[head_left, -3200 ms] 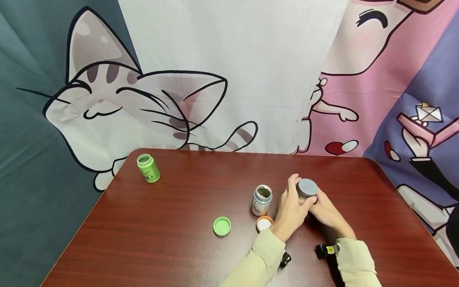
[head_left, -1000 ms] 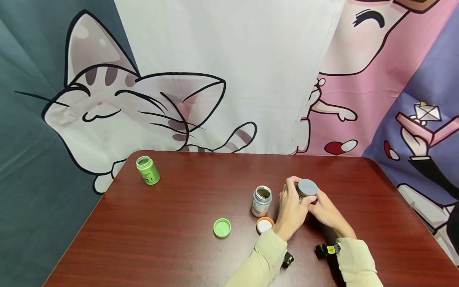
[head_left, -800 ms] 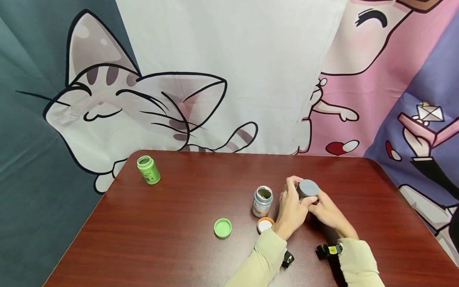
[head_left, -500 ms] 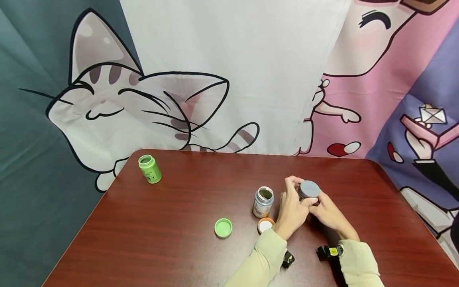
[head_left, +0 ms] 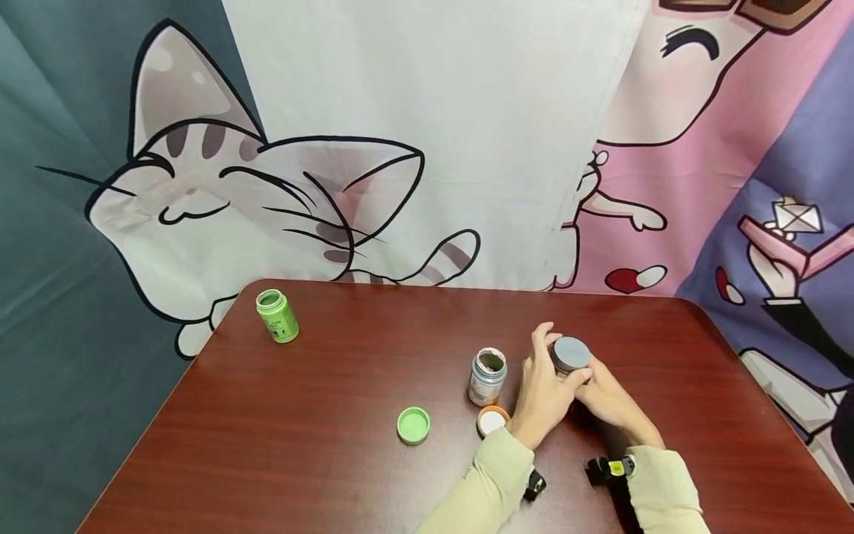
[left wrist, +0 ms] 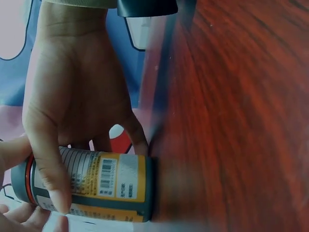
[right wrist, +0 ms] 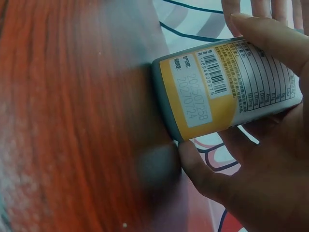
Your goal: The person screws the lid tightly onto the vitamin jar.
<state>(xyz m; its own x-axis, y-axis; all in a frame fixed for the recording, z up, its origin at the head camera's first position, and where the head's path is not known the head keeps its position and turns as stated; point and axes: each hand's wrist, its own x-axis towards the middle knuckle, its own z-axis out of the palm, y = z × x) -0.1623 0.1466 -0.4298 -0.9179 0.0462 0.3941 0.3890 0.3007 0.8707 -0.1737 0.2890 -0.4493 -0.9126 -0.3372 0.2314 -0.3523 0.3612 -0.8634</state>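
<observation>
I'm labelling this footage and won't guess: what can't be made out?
- Head view: label of the held bottle, mostly behind the left hand and right hand.
- Head view: print on the green bottle, too small.
- Head view: part of the orange cap, behind the left sleeve.
- Left wrist view: most of the right hand, past the left edge.

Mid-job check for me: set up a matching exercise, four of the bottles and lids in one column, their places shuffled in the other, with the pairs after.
Things
1. Green cylindrical bottle
2. Green round lid
3. Grey open-mouthed bottle
4. Grey-capped bottle with a yellow label

Places
A. Held between the left hand and right hand
B. Near the far left corner of the reddish-brown table
C. Standing just beyond the orange-rimmed round lid
D. Lying flat, left of the orange-rimmed round lid

Pairs: 1-B, 2-D, 3-C, 4-A
</observation>
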